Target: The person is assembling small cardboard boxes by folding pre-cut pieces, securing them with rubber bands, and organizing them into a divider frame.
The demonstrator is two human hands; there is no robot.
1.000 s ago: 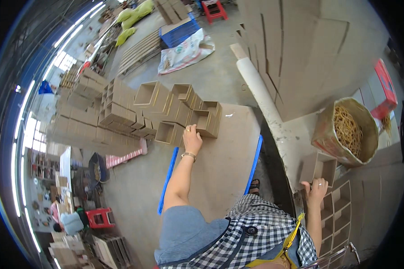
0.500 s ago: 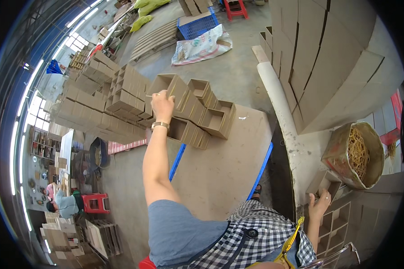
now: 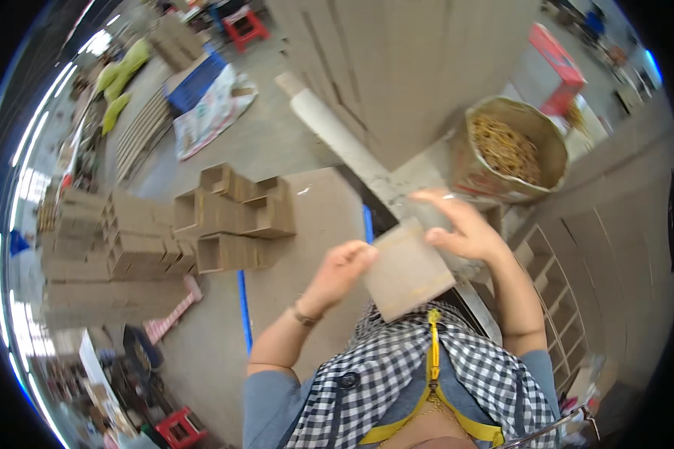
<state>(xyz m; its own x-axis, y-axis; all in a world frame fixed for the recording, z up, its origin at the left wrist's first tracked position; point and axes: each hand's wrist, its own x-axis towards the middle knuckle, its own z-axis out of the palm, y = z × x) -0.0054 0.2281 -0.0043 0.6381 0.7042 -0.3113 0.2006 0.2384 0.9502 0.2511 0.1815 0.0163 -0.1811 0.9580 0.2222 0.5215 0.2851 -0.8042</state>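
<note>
A small brown cardboard box (image 3: 410,271) is held tilted in front of my apron, with thin yellowish bands across its face near two opposite edges. My left hand (image 3: 341,273) pinches its left side between thumb and fingers. At the upper right edge of the box is my right hand (image 3: 468,228), fingers stretched and apart, the thumb at or just over the edge; whether it touches cannot be made out. Blur hides whether a band runs to the right fingers. Beyond my left hand, several similar open boxes (image 3: 269,217) stand stacked on a board-topped table (image 3: 307,277).
A bucket (image 3: 460,168) of tan rubber bands (image 3: 505,150) stands beyond my right hand. Tall cardboard stacks (image 3: 419,67) rise at the far side, and a divided cardboard piece (image 3: 554,292) lies at the right. More stacked boxes (image 3: 116,254) fill the left. A red stool (image 3: 181,428) is lower left.
My left hand has come back from the box stack to the front of my body. My right hand has risen from the right side, and a box is now between them. The view has turned right.
</note>
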